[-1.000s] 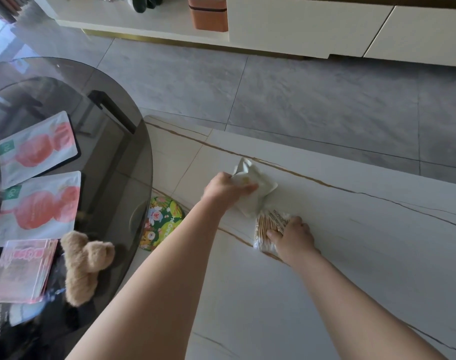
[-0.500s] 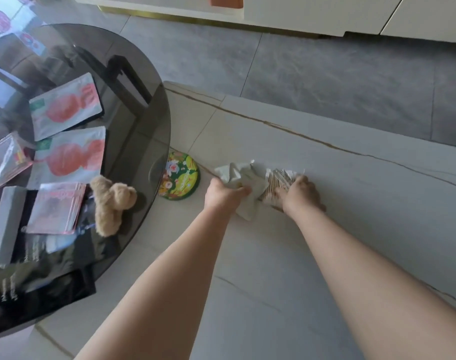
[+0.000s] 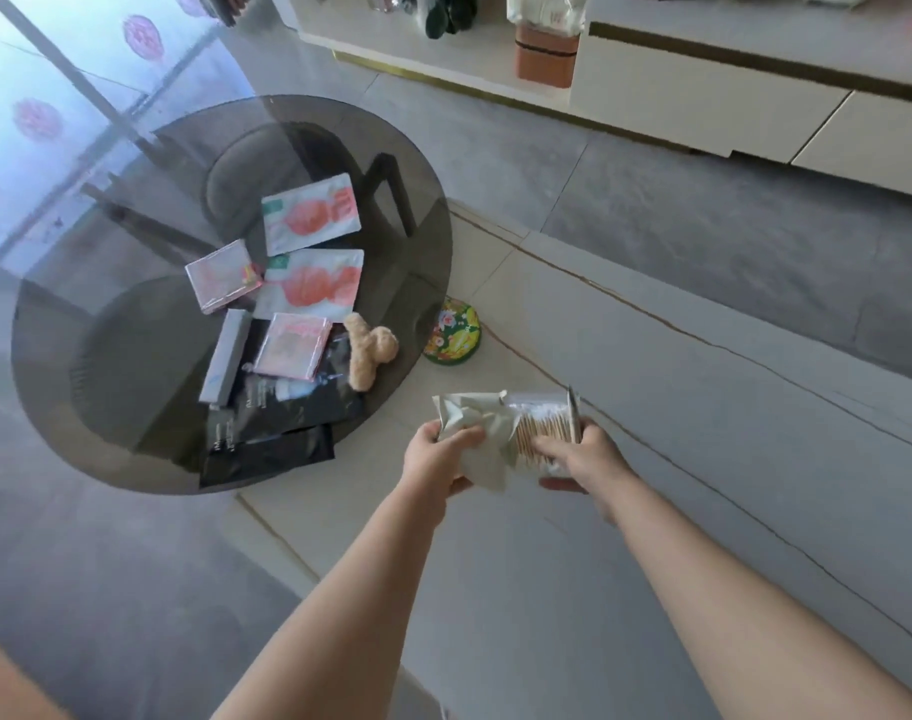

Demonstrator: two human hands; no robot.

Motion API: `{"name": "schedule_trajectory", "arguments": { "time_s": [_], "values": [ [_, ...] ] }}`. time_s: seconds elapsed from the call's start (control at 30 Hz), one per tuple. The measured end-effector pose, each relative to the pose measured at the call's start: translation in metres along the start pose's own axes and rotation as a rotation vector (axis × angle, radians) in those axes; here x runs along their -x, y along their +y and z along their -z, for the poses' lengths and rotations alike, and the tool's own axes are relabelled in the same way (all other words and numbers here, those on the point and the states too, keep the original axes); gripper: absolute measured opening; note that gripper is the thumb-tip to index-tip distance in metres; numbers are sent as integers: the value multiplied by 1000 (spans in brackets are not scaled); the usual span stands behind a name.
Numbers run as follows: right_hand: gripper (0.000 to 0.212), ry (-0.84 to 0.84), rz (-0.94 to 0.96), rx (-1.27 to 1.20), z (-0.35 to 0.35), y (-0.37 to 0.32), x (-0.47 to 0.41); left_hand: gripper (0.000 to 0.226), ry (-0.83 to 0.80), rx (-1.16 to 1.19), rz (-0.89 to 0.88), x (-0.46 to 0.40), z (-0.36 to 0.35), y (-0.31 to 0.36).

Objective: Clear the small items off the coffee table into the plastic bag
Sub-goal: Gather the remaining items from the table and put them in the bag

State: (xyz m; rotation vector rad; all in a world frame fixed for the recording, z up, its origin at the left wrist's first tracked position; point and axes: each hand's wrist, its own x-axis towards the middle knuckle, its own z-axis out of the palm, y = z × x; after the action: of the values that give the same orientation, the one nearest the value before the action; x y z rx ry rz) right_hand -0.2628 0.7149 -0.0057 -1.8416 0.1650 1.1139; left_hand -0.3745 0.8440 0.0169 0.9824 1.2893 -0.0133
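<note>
My left hand (image 3: 439,456) grips a crumpled pale plastic bag (image 3: 477,426), lifted above the white marble coffee table (image 3: 677,407). My right hand (image 3: 581,457) holds a clear packet of toothpicks (image 3: 543,428) against the bag's side; a thin metal item sticks up by its fingers. A round green floral tin (image 3: 452,333) stands on the marble near the glass edge. On the round dark glass tabletop (image 3: 131,407) lie two peach sachets (image 3: 312,213), (image 3: 314,284), pink packets (image 3: 224,276), (image 3: 293,346), a grey box (image 3: 226,362), black pouches (image 3: 282,428) and a fuzzy tan hair claw (image 3: 371,349).
A white TV cabinet (image 3: 703,90) with an orange box (image 3: 544,62) runs along the far wall. Grey floor tiles separate it from the table. Window reflections fill the upper left.
Both hands rose off the marble with the bag and the toothpick packet and drew toward me. The view pulled back, showing the whole glass tabletop.
</note>
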Motion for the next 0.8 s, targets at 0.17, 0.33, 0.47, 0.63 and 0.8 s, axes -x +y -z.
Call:
{"name": "schedule_trajectory", "arguments": {
  "time_s": [0.17,0.33,0.47,0.63,0.8],
  "values": [
    [15,-134,-17,-18,-19,-32,95,14,80,122,28,97,39,17],
    [16,-335,-2,18,-40,-56,174,16,166,262,30,183,89,14],
    [23,-522,38,143,-67,-68,224,23,249,403,15,248,134,-1],
    [28,-710,68,302,-111,-68,288,26,374,554,-18,329,193,-36],
    [20,-872,116,498,-166,-55,350,40,555,703,-10,393,245,-74]
  ]
}}
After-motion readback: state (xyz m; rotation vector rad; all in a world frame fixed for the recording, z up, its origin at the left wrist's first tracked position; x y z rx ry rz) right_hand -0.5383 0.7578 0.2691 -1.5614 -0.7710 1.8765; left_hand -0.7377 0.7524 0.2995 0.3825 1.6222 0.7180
